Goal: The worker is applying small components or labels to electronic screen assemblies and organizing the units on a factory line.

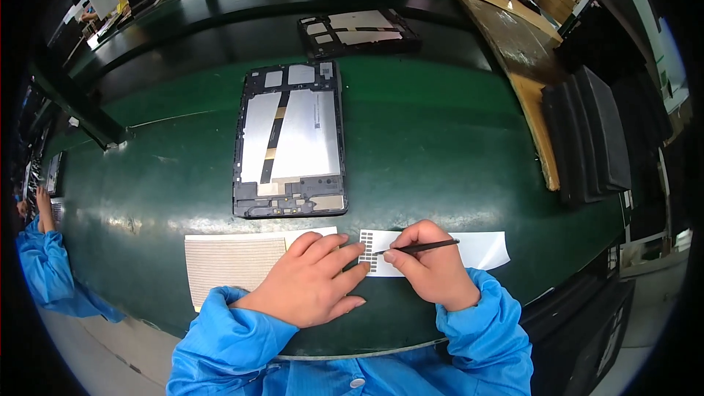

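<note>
In my right hand (434,268) I pinch slim black tweezers (425,247), their tip pointing left. The tip meets a white strip (480,249) near its left end, where rows of small grey stickers (369,238) lie. My left hand (312,279) rests flat with its fingers spread; its fingertips touch the strip's left edge beside the stickers. Partly under that hand lies a beige sheet with fine lines (235,264). Beyond both hands, a tablet-sized device part (293,132) lies on the table, with a black frame, silver plate and dark ribbon cable.
A similar black-framed part (359,33) sits farther back on the green table (440,147). To the right are a wooden board (524,95) and a stack of black foam-like slabs (587,136). Another person's blue sleeve (48,264) is at the far left, near a green post (77,99).
</note>
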Demonstrator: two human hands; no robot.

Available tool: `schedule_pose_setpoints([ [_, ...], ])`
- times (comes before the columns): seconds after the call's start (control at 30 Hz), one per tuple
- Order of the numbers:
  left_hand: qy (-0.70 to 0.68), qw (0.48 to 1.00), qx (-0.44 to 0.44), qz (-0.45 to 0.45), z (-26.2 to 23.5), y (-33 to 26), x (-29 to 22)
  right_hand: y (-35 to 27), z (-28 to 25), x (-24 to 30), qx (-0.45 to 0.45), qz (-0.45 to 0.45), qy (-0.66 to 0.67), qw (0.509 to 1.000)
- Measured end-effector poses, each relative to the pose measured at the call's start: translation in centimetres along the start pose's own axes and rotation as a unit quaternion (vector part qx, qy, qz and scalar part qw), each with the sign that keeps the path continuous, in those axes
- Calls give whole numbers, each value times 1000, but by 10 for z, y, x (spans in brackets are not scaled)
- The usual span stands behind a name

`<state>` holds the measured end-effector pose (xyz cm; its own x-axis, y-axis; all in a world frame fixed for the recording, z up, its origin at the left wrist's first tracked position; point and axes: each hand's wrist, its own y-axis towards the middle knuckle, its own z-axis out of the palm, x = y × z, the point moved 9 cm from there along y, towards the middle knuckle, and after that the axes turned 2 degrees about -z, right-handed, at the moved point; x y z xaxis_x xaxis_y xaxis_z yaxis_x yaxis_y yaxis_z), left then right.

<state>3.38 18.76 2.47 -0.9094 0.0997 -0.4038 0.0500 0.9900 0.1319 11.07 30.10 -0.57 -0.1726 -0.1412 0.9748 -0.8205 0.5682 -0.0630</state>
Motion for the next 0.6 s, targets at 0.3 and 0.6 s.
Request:
schedule_pose_setpoints([
  [0.3,-5,1000,-16,-2,-4,-2,-2,-2,-4,-6,-19,-32,16,999],
  [0.6,-6,1000,-23,1,-2,-6,1,0,-1,-6,1,-32,28,999],
])
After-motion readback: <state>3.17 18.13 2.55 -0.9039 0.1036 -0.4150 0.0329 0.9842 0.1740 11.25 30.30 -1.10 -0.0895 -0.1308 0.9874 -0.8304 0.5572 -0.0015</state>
